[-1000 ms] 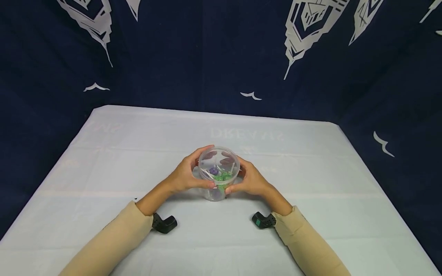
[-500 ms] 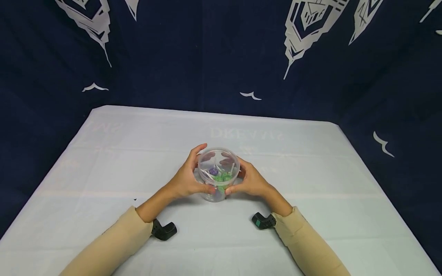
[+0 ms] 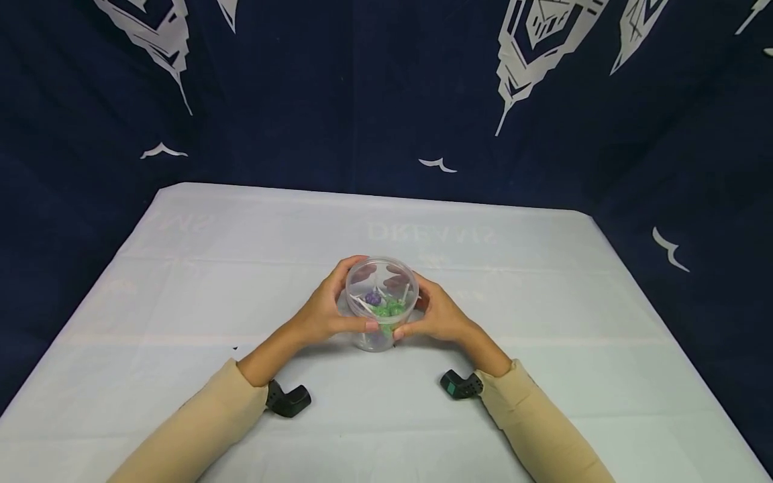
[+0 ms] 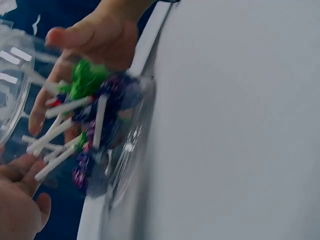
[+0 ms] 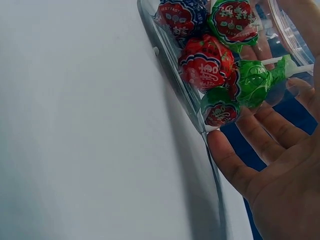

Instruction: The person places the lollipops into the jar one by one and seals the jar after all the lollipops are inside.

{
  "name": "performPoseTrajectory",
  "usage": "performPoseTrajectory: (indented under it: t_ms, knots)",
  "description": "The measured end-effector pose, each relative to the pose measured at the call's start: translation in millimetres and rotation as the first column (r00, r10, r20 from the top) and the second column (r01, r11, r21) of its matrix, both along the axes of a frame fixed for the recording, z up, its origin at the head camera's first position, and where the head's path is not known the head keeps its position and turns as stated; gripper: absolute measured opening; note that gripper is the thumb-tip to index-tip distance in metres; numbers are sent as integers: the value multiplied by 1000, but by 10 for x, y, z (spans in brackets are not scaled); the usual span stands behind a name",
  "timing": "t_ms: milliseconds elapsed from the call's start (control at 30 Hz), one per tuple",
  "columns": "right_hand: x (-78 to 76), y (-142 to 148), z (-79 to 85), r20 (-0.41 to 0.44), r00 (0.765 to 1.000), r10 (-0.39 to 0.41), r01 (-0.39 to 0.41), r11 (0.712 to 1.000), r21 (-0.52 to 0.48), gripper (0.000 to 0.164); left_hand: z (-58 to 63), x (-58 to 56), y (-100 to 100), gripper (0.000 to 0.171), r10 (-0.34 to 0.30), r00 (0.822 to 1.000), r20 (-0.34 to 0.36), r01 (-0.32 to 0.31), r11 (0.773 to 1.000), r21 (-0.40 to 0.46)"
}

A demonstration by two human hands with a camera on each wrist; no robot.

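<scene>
A clear plastic tub (image 3: 382, 302) stands upright on the white table, with wrapped lollipops (image 3: 382, 307) inside. My left hand (image 3: 323, 310) grips its left side, thumb at the front and fingers curled round the back. My right hand (image 3: 436, 314) grips the right side the same way. In the left wrist view the lollipops (image 4: 90, 115) and their white sticks show through the tub wall, with my left hand (image 4: 17, 207) at the lower left. The right wrist view shows red and green lollipops (image 5: 210, 62) behind the wall and my right hand (image 5: 280, 175) against it.
The table (image 3: 181, 282) carries a white cloth with faint mirrored lettering. A dark blue backdrop (image 3: 338, 87) with white patterns closes it in behind and on both sides. Black wrist cameras (image 3: 288, 399) (image 3: 461, 384) sit under my forearms.
My left fingers lifted slightly off the tub's far rim half a second ago and have settled back on it. The tub and the right hand have barely moved.
</scene>
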State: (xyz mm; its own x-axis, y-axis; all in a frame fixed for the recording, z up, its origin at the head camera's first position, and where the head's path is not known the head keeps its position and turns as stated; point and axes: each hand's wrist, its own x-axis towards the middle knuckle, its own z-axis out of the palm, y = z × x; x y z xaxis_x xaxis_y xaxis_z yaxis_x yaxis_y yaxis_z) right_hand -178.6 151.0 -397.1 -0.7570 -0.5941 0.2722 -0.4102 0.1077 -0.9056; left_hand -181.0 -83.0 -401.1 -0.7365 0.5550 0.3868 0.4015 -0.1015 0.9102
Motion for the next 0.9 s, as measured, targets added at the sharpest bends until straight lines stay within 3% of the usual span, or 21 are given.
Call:
performPoseTrajectory:
  t_ms: [133, 267, 400, 500, 633, 733, 800, 900]
  knots:
    - [1, 2, -3, 4, 1000, 3, -3, 1000, 6, 95, 33, 11, -28, 101, -32, 999, 1, 32, 999, 14]
    - [0, 1, 1, 9, 1000, 1, -1, 1000, 9, 94, 152, 77, -12, 97, 3, 999, 53, -3, 1000, -5]
    - [-8, -2, 4, 20, 1000, 0, 0, 1000, 7, 94, 92, -31, -67, 86, -48, 998, 37, 48, 999, -5]
    - [-3, 2, 1, 22, 1000, 4, -4, 1000, 3, 95, 14, -92, -90, 92, -88, 996, 20, 88, 996, -4]
    - [3, -5, -1, 20, 1000, 3, -3, 1000, 12, 95, 107, 17, -54, 101, -26, 999, 26, 26, 1000, -18]
    - [1, -12, 1, 20, 1000, 0, 0, 1000, 16, 94, 195, 75, -42, 95, -1, 999, 40, 2, 1000, -8]
    - [2, -13, 7, 23, 1000, 2, -2, 1000, 14, 94, 202, 55, -60, 88, -23, 999, 43, 22, 1000, 12]
    - [1, -10, 13, 33, 999, 8, -9, 1000, 10, 94, 118, -33, -111, 85, -91, 995, 28, 90, 995, 41]
